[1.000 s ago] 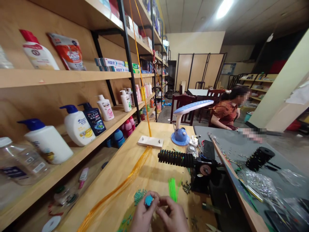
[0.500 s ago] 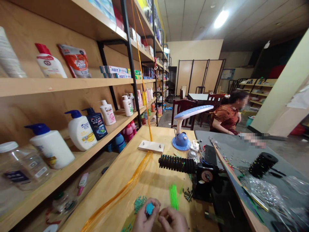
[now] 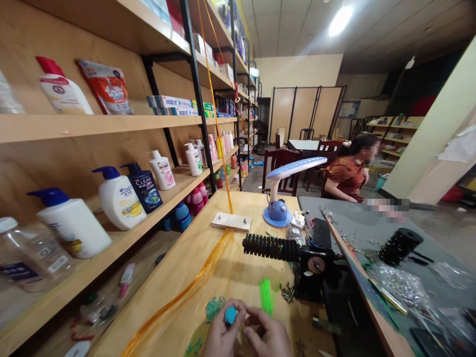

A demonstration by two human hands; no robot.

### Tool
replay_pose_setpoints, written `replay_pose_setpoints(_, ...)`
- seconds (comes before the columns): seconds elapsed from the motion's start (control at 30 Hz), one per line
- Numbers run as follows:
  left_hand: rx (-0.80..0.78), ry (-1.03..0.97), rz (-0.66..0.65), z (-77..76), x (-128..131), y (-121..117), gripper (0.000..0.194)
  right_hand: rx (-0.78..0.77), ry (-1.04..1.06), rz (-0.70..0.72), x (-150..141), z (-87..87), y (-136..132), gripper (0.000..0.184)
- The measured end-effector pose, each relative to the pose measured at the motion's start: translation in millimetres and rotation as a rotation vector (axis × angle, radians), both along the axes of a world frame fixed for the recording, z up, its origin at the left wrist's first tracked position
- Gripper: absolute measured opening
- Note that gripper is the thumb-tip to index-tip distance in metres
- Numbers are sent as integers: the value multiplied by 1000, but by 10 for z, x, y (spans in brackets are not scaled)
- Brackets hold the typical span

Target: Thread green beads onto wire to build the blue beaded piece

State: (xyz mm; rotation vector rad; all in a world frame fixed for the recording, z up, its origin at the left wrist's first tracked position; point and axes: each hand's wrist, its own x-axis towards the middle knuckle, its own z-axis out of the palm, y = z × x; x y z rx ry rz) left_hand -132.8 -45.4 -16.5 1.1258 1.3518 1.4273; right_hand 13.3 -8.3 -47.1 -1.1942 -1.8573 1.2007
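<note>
At the bottom edge of the head view my left hand [image 3: 222, 333] pinches a small blue piece [image 3: 230, 314] between its fingertips. My right hand [image 3: 268, 336] is curled right beside it, fingertips touching the same piece. Both hands hover over a wooden table [image 3: 193, 263]. Small teal beads [image 3: 214, 306] lie just left of the hands, and a bunch of bright green strands [image 3: 266, 294] lies just beyond them.
Orange strands [image 3: 186, 292] run from a small wooden block [image 3: 231, 221] down the table. A black ribbed spindle [image 3: 270, 246] on a dark machine [image 3: 311, 271] stands to the right, a blue desk lamp [image 3: 282, 193] behind. Shelves of bottles [image 3: 119, 194] line the left. Another person [image 3: 347, 171] sits at the far table.
The view has tipped up and down slightly. My hands stay together at the blue piece, fingers shifting a little around it.
</note>
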Motion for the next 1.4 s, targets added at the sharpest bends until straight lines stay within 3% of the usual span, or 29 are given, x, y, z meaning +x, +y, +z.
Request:
replay_pose_setpoints(0.13, -8, 53, 43, 124, -7, -3, 42, -12, -1, -42, 24, 96, -39, 25)
replay_pose_setpoints(0.3, -12, 69, 51, 195, -1, -13, 40, 48, -80, -31, 26, 90, -56, 16)
replay_pose_setpoints(0.6, 41, 73, 35, -35, -29, 42, 37, 130, -92, -21, -23, -68, 15, 21)
replay_pose_setpoints(0.83, 62, 95, 5, -86, -29, 24, 33, 180, -15, -98, -71, -261, 17, 45)
replay_pose_setpoints(1.13, 95, 78, -8, -83, -32, 38, 31, 81, -4, -8, -8, -248, 52, 20)
replay_pose_setpoints(1.4, 140, 148, 12, -130, -69, 74, 29, 212, -171, -97, -41, -361, 66, 17)
